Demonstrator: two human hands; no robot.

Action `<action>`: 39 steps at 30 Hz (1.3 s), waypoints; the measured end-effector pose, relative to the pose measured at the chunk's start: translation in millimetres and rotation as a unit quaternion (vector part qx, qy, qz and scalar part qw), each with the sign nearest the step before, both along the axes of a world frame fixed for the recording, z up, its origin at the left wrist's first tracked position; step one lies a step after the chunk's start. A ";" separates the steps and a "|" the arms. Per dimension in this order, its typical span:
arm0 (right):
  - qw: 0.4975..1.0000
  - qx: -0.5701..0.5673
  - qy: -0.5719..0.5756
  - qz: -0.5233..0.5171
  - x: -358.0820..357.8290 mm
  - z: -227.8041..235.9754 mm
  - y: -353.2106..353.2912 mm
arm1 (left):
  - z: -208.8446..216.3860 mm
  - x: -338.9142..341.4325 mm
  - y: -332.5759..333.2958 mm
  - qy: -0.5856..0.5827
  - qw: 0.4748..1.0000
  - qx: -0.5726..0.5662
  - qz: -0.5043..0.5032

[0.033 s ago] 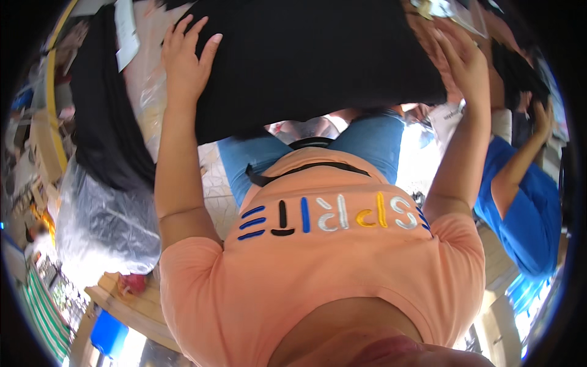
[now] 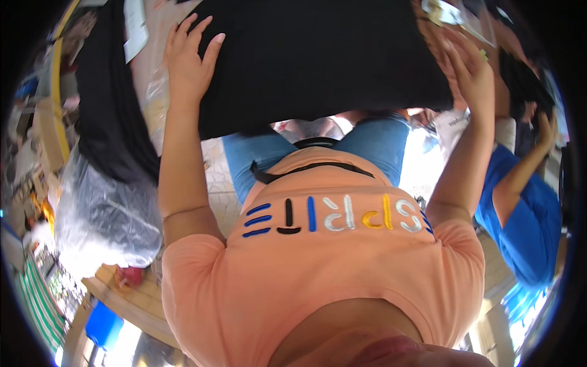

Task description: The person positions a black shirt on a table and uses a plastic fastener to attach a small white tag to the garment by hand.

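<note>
A: From the head view, where do we have the black cloth (image 2: 318, 67)?

B: It spreads in front of our lap, between our two hands, its near edge reaching over our blue jeans (image 2: 251, 148). It looks mostly flat, though a surface this dark could hide small creases from us.

A: How would we handle it well?

B: We'd judge that light, even pressure from both sides suits it, with flat fingers rather than a pinch, so that it doesn't bunch. We'd ease any slack outward and watch the near edge, which sits lower on the left than on the right. We'd also mind the long dark fabric (image 2: 110, 104) and the clear plastic bag (image 2: 110, 214) beside our left arm; either could catch on us.

A: What about the grip on the left?

B: Our left hand (image 2: 187, 66) is released: fingers fanned, thumb well apart from them, laid along the cloth's left edge. We see nothing clasped in it. How hard it presses, we cannot tell.

A: And on the right?

B: Our right hand (image 2: 473, 72) is at the right edge, its fingers extended and nearer together. Whether they grasp the cloth's border or only rest beside it, we cannot tell.
</note>
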State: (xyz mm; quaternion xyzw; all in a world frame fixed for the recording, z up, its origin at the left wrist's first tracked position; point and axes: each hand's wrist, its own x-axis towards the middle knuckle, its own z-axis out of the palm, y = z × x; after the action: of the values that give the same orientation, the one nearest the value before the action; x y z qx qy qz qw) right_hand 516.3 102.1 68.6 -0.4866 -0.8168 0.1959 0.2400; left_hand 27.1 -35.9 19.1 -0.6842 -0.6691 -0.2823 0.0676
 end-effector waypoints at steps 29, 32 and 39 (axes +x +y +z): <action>0.991 0.047 0.000 0.124 -109.2 44.2 -48.2 | -37.1 -263.3 41.4 -0.117 0.817 -0.313 0.470; 0.983 0.087 0.025 0.161 -115.6 40.4 -46.8 | -30.8 -299.7 14.9 -0.295 0.869 -0.188 0.349; 0.960 0.124 -0.113 0.227 -88.9 105.1 0.6 | 80.6 -80.3 -20.6 -0.645 0.754 0.070 0.100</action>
State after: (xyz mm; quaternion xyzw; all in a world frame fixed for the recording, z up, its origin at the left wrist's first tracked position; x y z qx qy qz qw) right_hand 427.4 102.8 173.7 -0.2743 -0.9453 0.0865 0.1540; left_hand -53.2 -56.6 99.7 -0.2626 -0.5967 -0.6943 -0.3048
